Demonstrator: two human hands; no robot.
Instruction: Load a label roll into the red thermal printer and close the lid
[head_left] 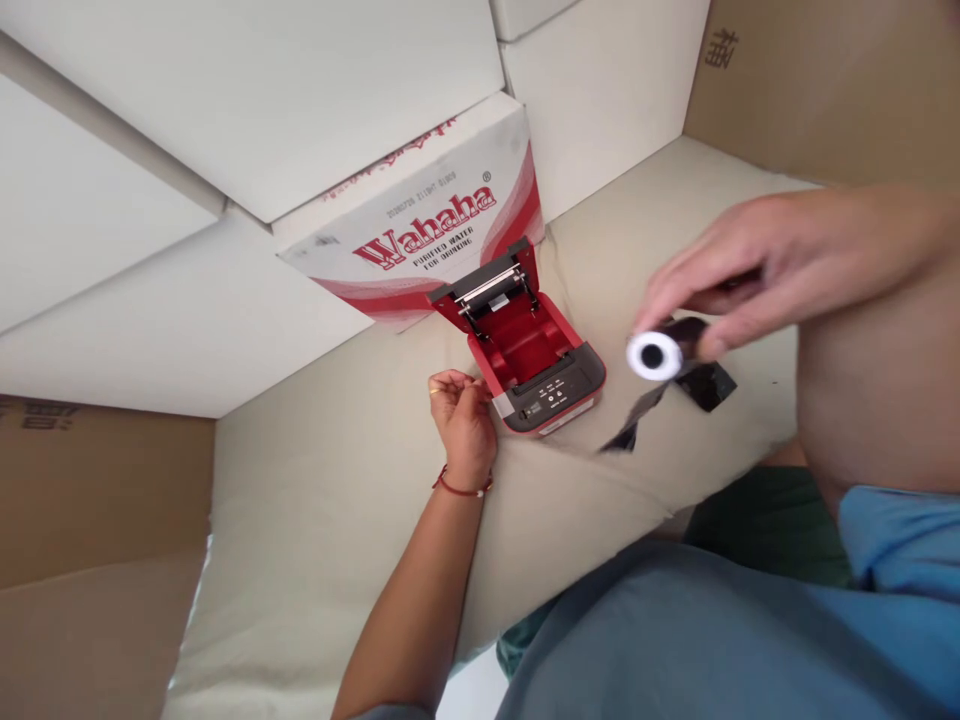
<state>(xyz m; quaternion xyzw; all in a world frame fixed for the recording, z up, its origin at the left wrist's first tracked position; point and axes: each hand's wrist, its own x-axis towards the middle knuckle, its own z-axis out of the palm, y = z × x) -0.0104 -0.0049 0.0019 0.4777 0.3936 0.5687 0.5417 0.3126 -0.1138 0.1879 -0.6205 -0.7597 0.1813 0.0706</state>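
In the head view, looking down, a small red and black printer (551, 375) rests in the middle of a cloth-covered tabletop (300, 500). Its lid (487, 285) stands open, tilted up on the far side, with a pale bar and a dark roller along its inner face. Inside is a hollow red compartment (529, 345). The near end carries a dark panel (555, 390) with small white markings, and a pale strip (503, 404) lies at its left corner.

The person's left hand (463, 415) is at the printer's left side, beside that strip. Its fingers are curled in against the edge; whether they grip the printer or the strip, I cannot tell. A ring shows on one finger and a red bracelet (461, 487) circles the wrist.

The right hand (757, 270) is raised to the right of the printer, well apart from it. Its fingers and thumb are closed around a paper roll (639, 366), whose white end, with a dark round centre, faces the viewer. The roll's outside is dark. Below it is a glossy black strip (709, 388) with a twisted end; I cannot tell whether it is joined to the roll.

Behind the printer leans a white and red carton (450, 205) printed "Wahaha", "Purified water for drinking". White boxes (337, 90) stand behind that, and brown cardboard (832, 90) borders the tabletop on the left and right. The person's blue shirt (675, 630) fills the lower right.
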